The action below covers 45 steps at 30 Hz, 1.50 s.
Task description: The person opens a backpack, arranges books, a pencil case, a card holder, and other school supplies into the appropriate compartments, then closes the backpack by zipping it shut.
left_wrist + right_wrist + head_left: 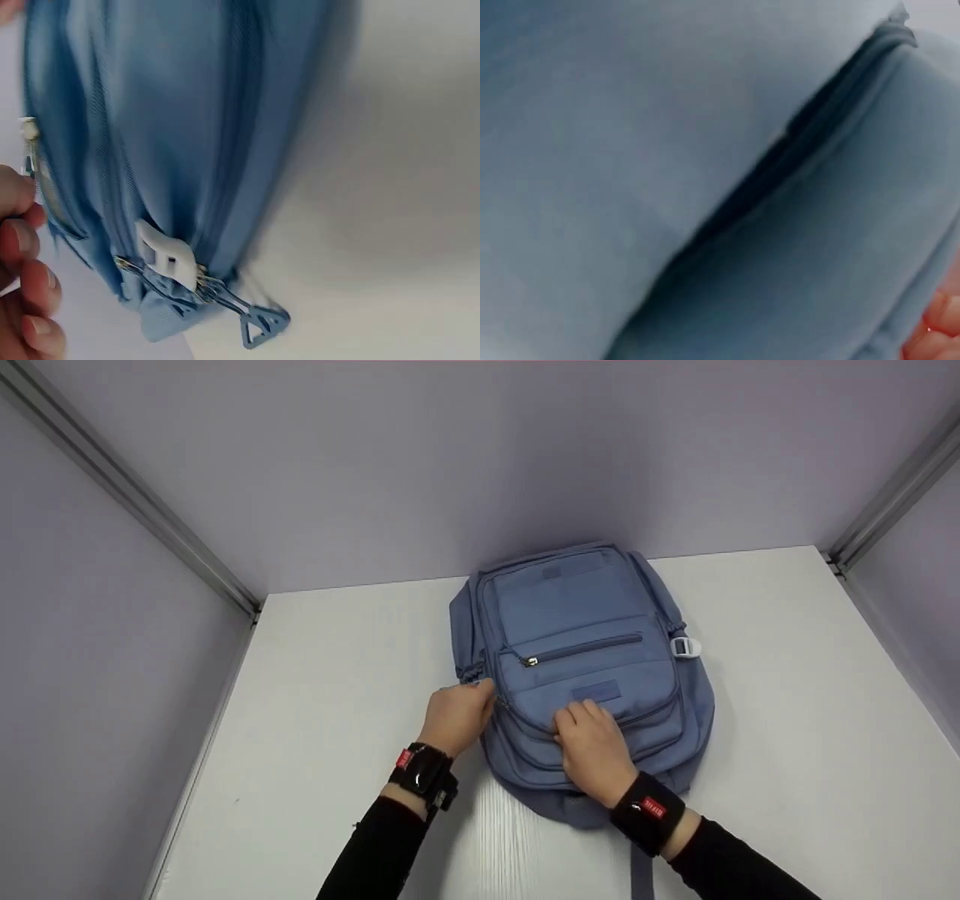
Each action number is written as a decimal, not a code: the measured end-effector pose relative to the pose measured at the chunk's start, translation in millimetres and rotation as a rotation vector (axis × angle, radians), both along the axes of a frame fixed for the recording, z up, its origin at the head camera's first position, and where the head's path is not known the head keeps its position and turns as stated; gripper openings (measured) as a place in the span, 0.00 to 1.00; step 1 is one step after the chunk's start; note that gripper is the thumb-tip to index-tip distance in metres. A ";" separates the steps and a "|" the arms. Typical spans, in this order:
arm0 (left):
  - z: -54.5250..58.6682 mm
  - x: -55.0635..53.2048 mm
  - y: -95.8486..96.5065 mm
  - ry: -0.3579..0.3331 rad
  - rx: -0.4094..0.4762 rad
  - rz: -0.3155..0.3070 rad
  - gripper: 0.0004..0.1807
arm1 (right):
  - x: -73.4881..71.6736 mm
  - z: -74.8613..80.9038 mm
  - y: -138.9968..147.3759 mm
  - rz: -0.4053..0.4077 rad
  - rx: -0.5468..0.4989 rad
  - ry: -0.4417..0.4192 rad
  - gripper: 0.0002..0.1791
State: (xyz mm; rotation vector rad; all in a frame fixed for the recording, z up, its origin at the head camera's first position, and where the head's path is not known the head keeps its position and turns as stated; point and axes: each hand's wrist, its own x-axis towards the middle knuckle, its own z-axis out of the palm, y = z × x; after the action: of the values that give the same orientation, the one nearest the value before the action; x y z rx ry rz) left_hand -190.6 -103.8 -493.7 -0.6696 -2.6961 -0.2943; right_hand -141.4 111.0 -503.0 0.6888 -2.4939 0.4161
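A blue backpack (570, 600) lies front side up on a white table. My left hand (457, 716) is at its left side and pinches a zipper pull (30, 161) of the front pocket, as the left wrist view shows. Lower on the bag, my right hand (596, 750) has its fingers curled over the front pocket's bottom edge and grips the fabric there. In the right wrist view a dark zipper seam (780, 157) runs diagonally across the cloth, and only a few fingertips (937, 330) show at the corner.
The table (337, 697) meets a grey back wall (375, 472) just behind the bag, with panels on both sides. A white buckle (685, 647) sticks out at the bag's right side. A strap (641, 874) trails toward the front edge.
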 end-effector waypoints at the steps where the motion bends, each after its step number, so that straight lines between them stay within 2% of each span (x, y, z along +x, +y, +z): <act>1: -1.6 -3.8 -2.0 0.068 -0.038 -0.002 0.12 | 0.9 0.0 -1.1 0.000 -0.003 -0.007 0.14; 3: -4.0 -11.1 -5.8 0.167 -0.095 0.014 0.11 | 2.6 -0.1 -3.0 0.002 -0.010 -0.020 0.13; 6: -8.5 -22.6 -8.9 0.276 -0.147 0.089 0.11 | 4.6 -1.2 -4.9 0.014 -0.027 -0.014 0.13; 10: -14.0 -33.8 -5.4 0.344 -0.176 0.218 0.12 | 7.7 -3.4 -8.4 0.032 -0.066 0.018 0.13; 14: -19.8 -41.8 1.9 0.355 -0.175 0.335 0.11 | 10.3 -6.1 -12.7 0.024 -0.080 0.055 0.14; 18: -19.7 -38.5 6.2 0.263 -0.099 0.416 0.08 | 12.1 -8.0 -13.4 0.023 -0.095 0.036 0.14; 21: -14.2 -27.7 7.5 0.170 -0.013 0.446 0.04 | 12.6 -5.8 -4.3 0.030 -0.141 -0.008 0.13; 23: -10.1 -16.8 7.5 0.133 0.030 0.443 0.08 | 12.0 -2.1 8.1 0.021 -0.189 -0.027 0.13; 27: -2.4 11.7 4.9 0.113 0.066 0.384 0.21 | 8.3 5.9 45.5 -0.048 -0.306 -0.022 0.15; 29: -0.4 28.9 3.1 0.079 0.088 0.341 0.23 | 8.5 7.2 67.1 -0.096 -0.357 -0.019 0.17; 31: -0.3 48.0 3.4 -0.010 0.123 0.277 0.25 | 10.9 5.0 88.1 -0.149 -0.403 -0.030 0.18; 33: -3.9 68.0 6.2 -0.150 0.161 0.193 0.30 | 15.3 -0.4 105.9 -0.194 -0.440 -0.054 0.20; 36: -16.2 92.4 14.3 -0.361 0.162 0.094 0.39 | 22.1 -12.2 122.1 -0.236 -0.470 -0.118 0.22; 37: -21.4 97.3 17.5 -0.399 0.151 0.077 0.42 | 23.6 -17.5 124.6 -0.242 -0.474 -0.144 0.24; 38: -26.7 100.5 20.5 -0.422 0.145 0.068 0.43 | 24.8 -22.4 125.6 -0.248 -0.474 -0.169 0.25; 40: -36.3 102.2 26.3 -0.417 0.126 0.071 0.45 | 25.9 -29.9 123.5 -0.257 -0.472 -0.210 0.26; 45: -51.3 92.1 32.1 -0.336 0.117 0.126 0.40 | 24.0 -40.1 108.3 -0.304 -0.467 -0.218 0.26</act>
State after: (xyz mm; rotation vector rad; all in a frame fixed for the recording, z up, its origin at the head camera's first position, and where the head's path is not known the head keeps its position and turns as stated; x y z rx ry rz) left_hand -98.5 -71.8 -545.0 -0.4465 -2.9915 -0.5724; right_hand -117.4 219.3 -543.2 0.0808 -2.5024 0.9554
